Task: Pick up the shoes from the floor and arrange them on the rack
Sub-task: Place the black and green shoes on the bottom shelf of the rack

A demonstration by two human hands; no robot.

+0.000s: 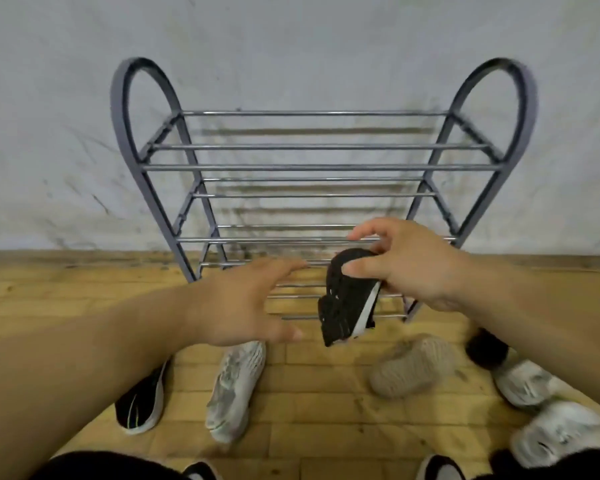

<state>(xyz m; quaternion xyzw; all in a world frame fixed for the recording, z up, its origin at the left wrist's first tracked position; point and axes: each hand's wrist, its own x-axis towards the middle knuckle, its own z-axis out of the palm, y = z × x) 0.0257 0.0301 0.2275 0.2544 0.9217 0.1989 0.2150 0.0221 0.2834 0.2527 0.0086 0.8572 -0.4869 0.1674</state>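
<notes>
On near floor lie a black sneaker, a grey-white sneaker & a tan shoe. Farther, L hand is stretched fwd, palm down, fingers spread, holding nothing. R hand grips a black shoe, which hangs in front of the rack & its low rungs.

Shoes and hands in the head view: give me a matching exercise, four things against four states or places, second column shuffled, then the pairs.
Column one
1. black knit shoe
2. beige shoe
3. left hand
4. rack

Column two
A. lies on the floor, untouched
B. open, fingers spread, holds nothing
C. stands upright, grey frame, metal bars
D. gripped by the right hand, off the floor

Pairs: 1-D, 2-A, 3-B, 4-C
</notes>
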